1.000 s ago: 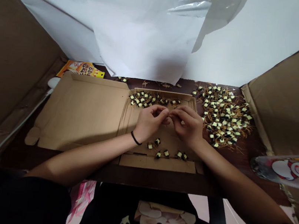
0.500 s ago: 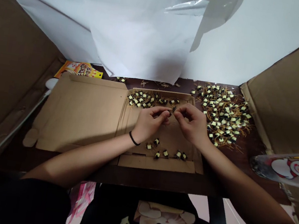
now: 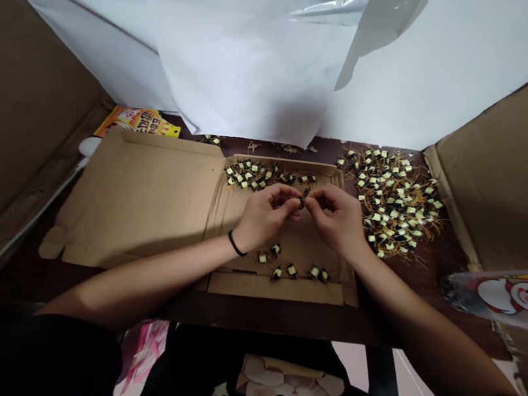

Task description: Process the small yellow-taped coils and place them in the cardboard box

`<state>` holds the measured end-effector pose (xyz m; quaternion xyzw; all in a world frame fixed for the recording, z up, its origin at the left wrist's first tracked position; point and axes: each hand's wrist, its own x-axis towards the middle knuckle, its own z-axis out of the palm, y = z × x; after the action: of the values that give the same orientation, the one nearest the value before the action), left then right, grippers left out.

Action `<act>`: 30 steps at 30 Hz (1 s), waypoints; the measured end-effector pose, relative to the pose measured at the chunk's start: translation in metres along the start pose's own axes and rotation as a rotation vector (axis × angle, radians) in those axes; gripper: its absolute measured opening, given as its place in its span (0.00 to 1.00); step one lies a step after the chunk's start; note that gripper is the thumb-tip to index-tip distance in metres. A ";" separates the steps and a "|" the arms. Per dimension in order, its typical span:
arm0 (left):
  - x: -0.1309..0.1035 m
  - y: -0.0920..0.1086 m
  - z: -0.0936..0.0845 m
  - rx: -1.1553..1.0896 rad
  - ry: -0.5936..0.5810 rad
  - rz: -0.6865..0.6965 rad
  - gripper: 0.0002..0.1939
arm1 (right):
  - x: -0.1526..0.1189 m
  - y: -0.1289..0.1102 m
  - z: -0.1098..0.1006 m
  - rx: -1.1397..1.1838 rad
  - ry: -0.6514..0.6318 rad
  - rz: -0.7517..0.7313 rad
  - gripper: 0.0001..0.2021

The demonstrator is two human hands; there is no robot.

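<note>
My left hand (image 3: 266,215) and my right hand (image 3: 337,219) meet fingertip to fingertip above the right half of an opened cardboard box (image 3: 280,288). A small dark part (image 3: 302,202) is pinched in my left fingers. The fingers of my right hand are pressed together right beside it; what they grip is too small to make out. Behind my hands, small black and pale yellow parts (image 3: 248,174) with thin wires lie along the box's back edge. Several similar parts (image 3: 291,270) are spread near its front edge.
A large heap of the same wired parts (image 3: 397,198) lies on the dark table at the right. The box's flat lid (image 3: 144,200) extends left, with a yellow-orange packet (image 3: 141,121) behind it. At the far right is a bottle-like object with a snowman picture (image 3: 512,295). Cardboard walls stand on both sides.
My hands have stayed nearly in place, with the fingertips shifted slightly closer together. The dark part between them sits at a slightly different angle.
</note>
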<state>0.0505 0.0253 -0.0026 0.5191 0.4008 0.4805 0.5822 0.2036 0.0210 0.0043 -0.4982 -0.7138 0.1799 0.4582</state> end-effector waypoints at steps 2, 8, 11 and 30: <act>0.000 0.000 0.000 0.001 0.004 -0.007 0.08 | 0.000 0.000 0.000 -0.017 0.005 -0.007 0.06; 0.001 0.001 0.000 -0.001 -0.003 -0.002 0.07 | 0.000 0.002 0.001 -0.003 0.001 0.004 0.06; 0.001 0.001 0.000 -0.003 -0.012 -0.005 0.08 | 0.000 0.002 0.000 0.016 -0.008 0.037 0.06; 0.000 0.000 -0.002 -0.004 -0.078 0.008 0.16 | -0.002 0.002 -0.003 0.128 -0.038 0.132 0.07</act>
<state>0.0484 0.0260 -0.0026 0.5378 0.3746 0.4631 0.5966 0.2073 0.0192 0.0039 -0.5104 -0.6749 0.2646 0.4625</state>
